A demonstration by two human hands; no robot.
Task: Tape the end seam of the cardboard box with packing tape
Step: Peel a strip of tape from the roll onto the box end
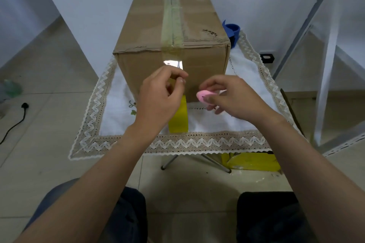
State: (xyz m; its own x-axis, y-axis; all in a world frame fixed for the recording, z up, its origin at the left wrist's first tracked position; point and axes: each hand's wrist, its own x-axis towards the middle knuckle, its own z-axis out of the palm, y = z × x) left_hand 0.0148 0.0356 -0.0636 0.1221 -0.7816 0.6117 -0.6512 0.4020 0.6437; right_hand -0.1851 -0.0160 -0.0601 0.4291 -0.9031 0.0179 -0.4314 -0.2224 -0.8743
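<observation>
On the floor at far left a black cable (18,118) trails toward the wall. The surface (197,140), under a white lace-edged cloth, carries the cardboard box (150,31) at its middle, near end face turned toward the person. A strip of packing tape (172,25) runs along the top seam, over the near edge and down the end face, where it glints.

The left hand (160,96) is closed in a pinch, thumb and forefinger pressed together on the tape just below that glint; the yellow tape roll (178,118) shows below the hand, standing on the cloth. It probably hangs from the strip, though the hand hides the join. The right hand (231,96) is curled around a small pink cutter (204,96), near the tape; no blade is visible.

The tape is thin, limp and sticky, so it should handle best kept taut, pinched by its edges close to the intended cut; slack would let it fold onto itself. The box looks stiff, with creased corners, and steady enough to press against. A blue object (233,30) peeks out behind the box at right.
</observation>
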